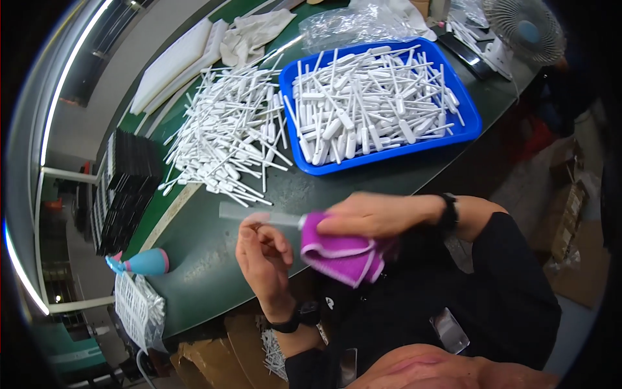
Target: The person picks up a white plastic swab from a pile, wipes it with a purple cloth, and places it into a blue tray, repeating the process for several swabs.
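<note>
My right hand (363, 215), wearing a black wristband, is closed on a folded purple cloth (343, 256) with pale edging. A pale, motion-smeared stick (278, 219) juts left from the cloth; its exact kind is blurred. My left hand (262, 253), with a dark watch, is just below it, fingers loosely curled and apart, its fingertips overlapping the smear. Beyond my hands, white plastic dropper-like sticks (227, 129) with thick ends lie heaped on the green table. More of them fill a blue tray (382, 157) to the right of the heap.
A blue spray bottle (146, 262) lies at the table's left edge near a bagged printed sheet (133, 308). Black stacked trays (126, 188) stand far left. White foam slabs (172, 65), a pale glove (256, 35), clear plastic wrap (363, 26) and a fan (525, 29) are at the back.
</note>
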